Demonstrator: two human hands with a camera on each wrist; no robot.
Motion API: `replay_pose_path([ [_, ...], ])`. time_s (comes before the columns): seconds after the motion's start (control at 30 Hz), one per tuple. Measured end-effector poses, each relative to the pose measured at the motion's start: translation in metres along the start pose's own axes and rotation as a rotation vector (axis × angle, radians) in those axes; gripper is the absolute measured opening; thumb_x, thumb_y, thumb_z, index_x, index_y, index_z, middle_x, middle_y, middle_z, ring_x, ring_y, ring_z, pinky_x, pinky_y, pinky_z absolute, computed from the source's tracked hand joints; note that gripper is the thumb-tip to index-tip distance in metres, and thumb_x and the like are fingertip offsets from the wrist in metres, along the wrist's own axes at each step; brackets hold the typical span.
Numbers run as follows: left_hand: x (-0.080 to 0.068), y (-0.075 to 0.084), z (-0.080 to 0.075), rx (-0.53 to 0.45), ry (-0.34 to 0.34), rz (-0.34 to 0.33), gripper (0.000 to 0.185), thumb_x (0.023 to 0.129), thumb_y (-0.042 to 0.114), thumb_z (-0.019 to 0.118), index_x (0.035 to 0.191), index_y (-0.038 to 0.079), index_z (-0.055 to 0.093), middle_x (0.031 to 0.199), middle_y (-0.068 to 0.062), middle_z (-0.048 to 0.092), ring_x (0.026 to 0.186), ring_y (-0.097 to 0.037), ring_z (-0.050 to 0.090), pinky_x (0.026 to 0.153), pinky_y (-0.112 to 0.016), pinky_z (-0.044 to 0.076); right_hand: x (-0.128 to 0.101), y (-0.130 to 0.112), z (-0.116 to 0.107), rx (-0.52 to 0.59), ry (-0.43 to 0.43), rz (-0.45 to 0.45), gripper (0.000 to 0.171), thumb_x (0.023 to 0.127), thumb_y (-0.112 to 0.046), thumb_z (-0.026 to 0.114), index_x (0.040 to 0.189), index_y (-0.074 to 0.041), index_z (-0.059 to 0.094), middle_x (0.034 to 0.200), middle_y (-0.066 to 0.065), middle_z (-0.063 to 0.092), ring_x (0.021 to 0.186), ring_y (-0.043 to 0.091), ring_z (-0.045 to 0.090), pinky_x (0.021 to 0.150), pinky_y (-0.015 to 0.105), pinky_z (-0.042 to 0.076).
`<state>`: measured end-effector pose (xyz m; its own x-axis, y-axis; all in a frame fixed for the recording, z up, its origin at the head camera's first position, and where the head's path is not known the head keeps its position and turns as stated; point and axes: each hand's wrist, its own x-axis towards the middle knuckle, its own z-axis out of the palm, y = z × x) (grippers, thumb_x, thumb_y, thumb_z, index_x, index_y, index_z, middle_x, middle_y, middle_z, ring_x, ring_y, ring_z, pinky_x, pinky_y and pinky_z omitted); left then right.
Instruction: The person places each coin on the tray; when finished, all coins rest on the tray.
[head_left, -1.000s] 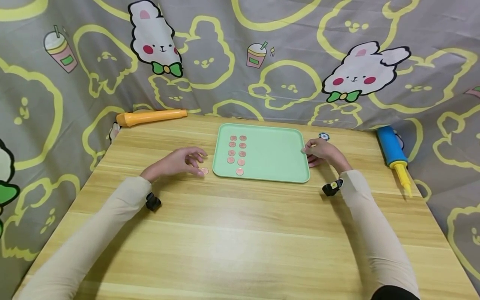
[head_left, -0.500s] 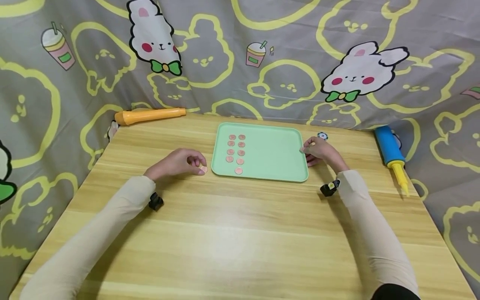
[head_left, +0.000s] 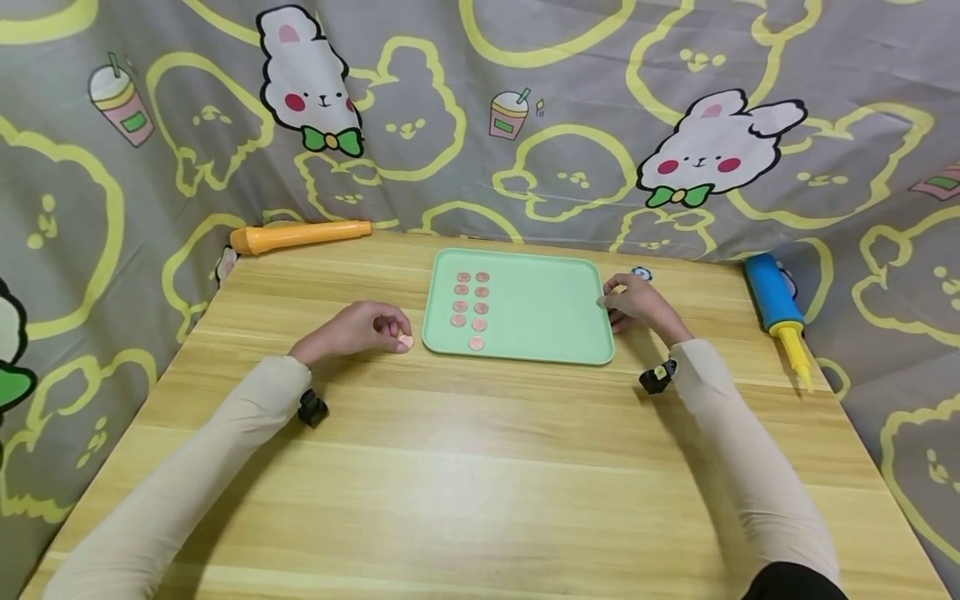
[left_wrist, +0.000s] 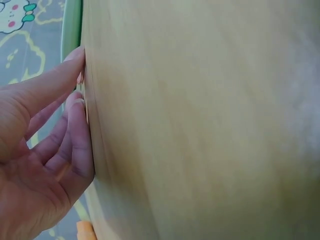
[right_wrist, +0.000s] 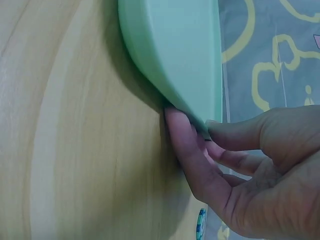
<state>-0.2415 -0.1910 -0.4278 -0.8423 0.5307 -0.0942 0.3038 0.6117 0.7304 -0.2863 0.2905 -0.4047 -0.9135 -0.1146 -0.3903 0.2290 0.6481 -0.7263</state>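
Observation:
Just left of the green tray (head_left: 547, 308), my left hand (head_left: 351, 327) has thumb and fingers at a copper-coloured coin (head_left: 406, 341) and pinches it at the table surface. In the left wrist view, the fingers (left_wrist: 80, 135) are bent low against the wood, and most of the coin is hidden. Several similar coins (head_left: 481, 307) lie in two columns on the tray's left part. My right hand (head_left: 637, 302) grips the tray's right edge. From the right wrist view, the thumb (right_wrist: 235, 135) sits at the rim with fingers below and beside it.
A blue and white poker chip (head_left: 642, 272) lies behind my right hand. An orange microphone-shaped toy (head_left: 300, 237) is at the table's back left, and a blue and yellow hand pump (head_left: 776, 312) at the right edge. A patterned curtain (head_left: 420, 108) hangs behind the table.
My left hand's fingers have closed down from a looser spread above the coin to a pinch on it. The right hand stays on the tray's edge, and the tray's coins keep their places.

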Motion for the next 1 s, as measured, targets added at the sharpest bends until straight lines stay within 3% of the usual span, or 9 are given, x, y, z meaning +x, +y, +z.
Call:
replay_pose_path([
  [0.37, -0.004, 0.002, 0.002, 0.009, 0.061, 0.009, 0.014, 0.091, 0.014, 0.084, 0.101, 0.010, 0.075, 0.092, -0.004, 0.072, 0.088, -0.021, 0.064, 0.085, -0.037, 0.052, 0.002, -0.001, -0.001, 0.028, 0.038, -0.004, 0.026, 0.107, -0.007, 0.057, 0.123, 0.013, 0.054, 0.092, 0.017, 0.069, 0.071, 0.016, 0.071, 0.071, 0.038, 0.065],
  [0.67, -0.008, 0.001, 0.006, -0.164, 0.151, 0.031, 0.006, 0.096, 0.008, 0.077, 0.099, 0.004, 0.077, 0.096, -0.010, 0.078, 0.083, -0.025, 0.075, 0.073, -0.031, 0.063, 0.006, -0.001, -0.003, 0.023, 0.023, -0.004, 0.027, 0.108, -0.006, 0.053, 0.125, 0.014, 0.055, 0.092, 0.016, 0.069, 0.071, 0.014, 0.070, 0.072, 0.036, 0.065],
  [1.0, -0.003, 0.020, 0.006, -0.298, 0.192, -0.065, 0.012, 0.099, 0.005, 0.073, 0.107, -0.003, 0.077, 0.102, -0.019, 0.076, 0.086, -0.030, 0.078, 0.075, -0.036, 0.065, 0.004, -0.003, -0.004, 0.042, -0.012, 0.044, 0.027, 0.109, -0.006, 0.052, 0.127, 0.014, 0.052, 0.091, 0.015, 0.066, 0.072, 0.015, 0.068, 0.072, 0.035, 0.064],
])
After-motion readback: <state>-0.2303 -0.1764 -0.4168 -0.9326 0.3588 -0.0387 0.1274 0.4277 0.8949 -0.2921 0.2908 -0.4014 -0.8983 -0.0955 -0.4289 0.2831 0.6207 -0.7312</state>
